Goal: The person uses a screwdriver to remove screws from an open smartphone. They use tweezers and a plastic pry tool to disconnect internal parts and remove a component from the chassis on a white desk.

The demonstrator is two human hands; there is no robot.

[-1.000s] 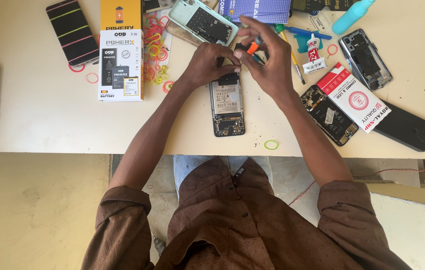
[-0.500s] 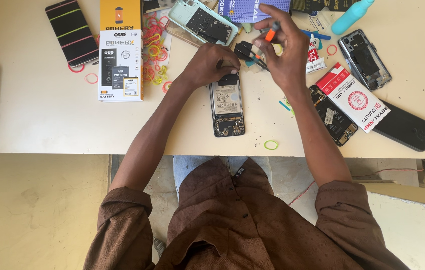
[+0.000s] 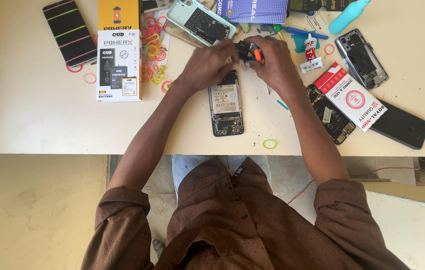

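Opened phone (image 3: 226, 104) with back cover off, lying centre of the pale surface (image 3: 37, 125), just near of both hands.
Left hand (image 3: 207, 65) and right hand (image 3: 272, 62) meet above its far end, pinching a small black part (image 3: 243, 50); right also grips an orange-handled tool (image 3: 257, 53). White battery box (image 3: 118, 65) lies left.

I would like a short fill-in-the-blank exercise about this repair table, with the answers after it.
1. Both hands, the left hand and the right hand, meet above the opened ____, which lies with its back cover off.
2. The right hand holds a small tool with an ____ grip.
3. The loose rubber band near the table edge is ____.

Missing words: phone; orange; green
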